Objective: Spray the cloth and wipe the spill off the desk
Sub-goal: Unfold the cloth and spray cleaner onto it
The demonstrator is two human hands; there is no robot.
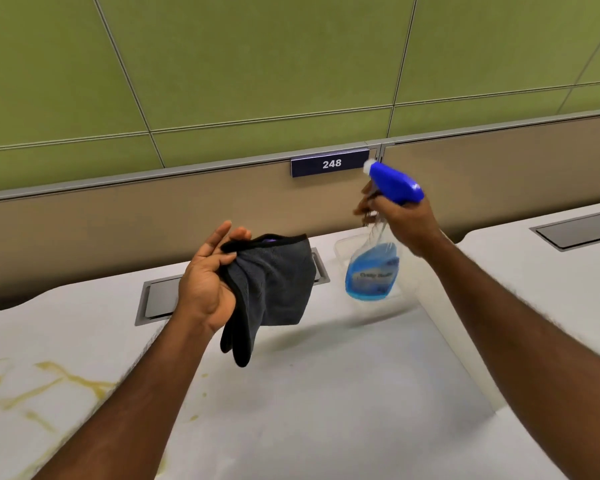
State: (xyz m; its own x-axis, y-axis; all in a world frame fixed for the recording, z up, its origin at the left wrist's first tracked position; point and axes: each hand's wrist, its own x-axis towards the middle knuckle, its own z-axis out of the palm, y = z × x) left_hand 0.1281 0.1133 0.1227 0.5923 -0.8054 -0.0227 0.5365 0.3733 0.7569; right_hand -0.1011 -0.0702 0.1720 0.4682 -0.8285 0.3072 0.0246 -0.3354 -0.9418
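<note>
A dark grey cloth hangs folded from my left hand, which holds it up above the white desk with the thumb pinching its top edge. My right hand grips a spray bottle by the neck, its blue trigger head tilted up and to the left, blue liquid in its clear body. The bottle hangs in the air to the right of the cloth. A yellowish-brown spill streaks the desk at the lower left, with a few small drops nearer the middle.
A grey cable hatch is set into the desk behind the cloth, and another hatch lies in the neighbouring desk at right. A beige partition with a sign reading 248 backs the desk. A clear plastic container stands behind the bottle.
</note>
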